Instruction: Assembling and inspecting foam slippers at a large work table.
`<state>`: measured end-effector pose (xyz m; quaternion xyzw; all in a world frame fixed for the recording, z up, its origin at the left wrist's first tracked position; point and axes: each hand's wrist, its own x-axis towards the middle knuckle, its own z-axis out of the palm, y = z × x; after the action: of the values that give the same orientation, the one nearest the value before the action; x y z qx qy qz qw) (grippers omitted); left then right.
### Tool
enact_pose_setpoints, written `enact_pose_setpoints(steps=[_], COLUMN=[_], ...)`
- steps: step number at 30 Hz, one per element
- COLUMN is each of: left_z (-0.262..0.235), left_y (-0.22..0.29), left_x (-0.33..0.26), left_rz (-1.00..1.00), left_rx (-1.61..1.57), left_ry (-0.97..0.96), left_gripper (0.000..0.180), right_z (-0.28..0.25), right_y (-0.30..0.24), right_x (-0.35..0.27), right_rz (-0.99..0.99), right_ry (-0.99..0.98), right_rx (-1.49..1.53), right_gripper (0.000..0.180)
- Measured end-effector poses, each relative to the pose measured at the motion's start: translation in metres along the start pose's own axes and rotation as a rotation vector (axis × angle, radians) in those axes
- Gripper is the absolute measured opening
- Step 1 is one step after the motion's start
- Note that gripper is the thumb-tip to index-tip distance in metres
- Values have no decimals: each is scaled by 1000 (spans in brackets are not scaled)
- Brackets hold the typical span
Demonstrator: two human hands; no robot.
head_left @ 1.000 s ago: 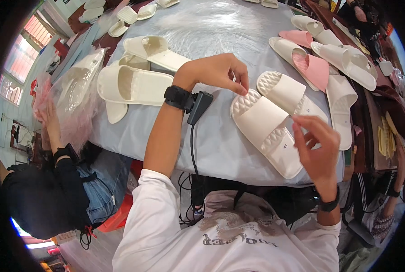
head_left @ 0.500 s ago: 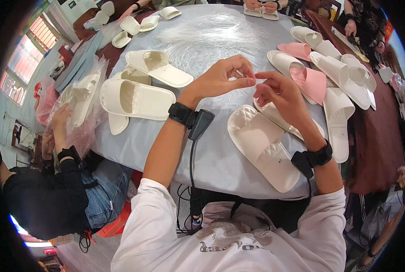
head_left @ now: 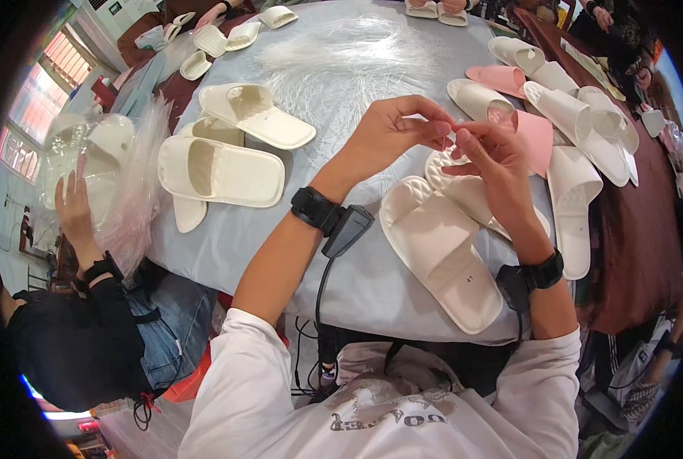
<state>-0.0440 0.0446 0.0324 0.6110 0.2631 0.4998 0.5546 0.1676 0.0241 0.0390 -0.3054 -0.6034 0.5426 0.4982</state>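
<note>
Above the table, my left hand (head_left: 395, 134) and my right hand (head_left: 498, 157) meet fingertip to fingertip, both pinched. Between them is what looks like a thin clear plastic strand (head_left: 453, 136), barely visible. Under my right hand lies a pair of white slippers: the nearer slipper (head_left: 442, 252) shows its quilted footbed and wide strap, and the other slipper (head_left: 475, 200) is partly hidden by the hand. Beyond my hands spreads a loose heap of clear plastic strands (head_left: 349, 57) on the grey tablecloth (head_left: 334, 298).
Several white slippers (head_left: 223, 170) lie to my left. On the right are more white slippers (head_left: 571, 206) and pink slippers (head_left: 531, 141). At the left, a co-worker's hand (head_left: 74, 210) touches a clear bag (head_left: 116, 161) holding slippers. Other people's hands (head_left: 454, 8) work across the table.
My hands have drawn closer, the right fingers now pinching up against the left fingertips. The co-worker's bagged slippers at the left have turned and moved further left.
</note>
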Motion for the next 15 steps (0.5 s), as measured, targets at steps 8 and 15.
enact_pose_setpoints(steps=[8,15], left_z=[7,8], left_y=[2,3], left_x=[-1,0], left_rz=[66,87], left_rx=[31,14], left_ry=[13,-3], left_gripper=[19,19], right_z=[-1,-3], right_y=[2,3], right_x=[-2,-3], right_rz=[-34,-40], right_ry=[28,20], right_rx=[41,60], right_gripper=[23,20])
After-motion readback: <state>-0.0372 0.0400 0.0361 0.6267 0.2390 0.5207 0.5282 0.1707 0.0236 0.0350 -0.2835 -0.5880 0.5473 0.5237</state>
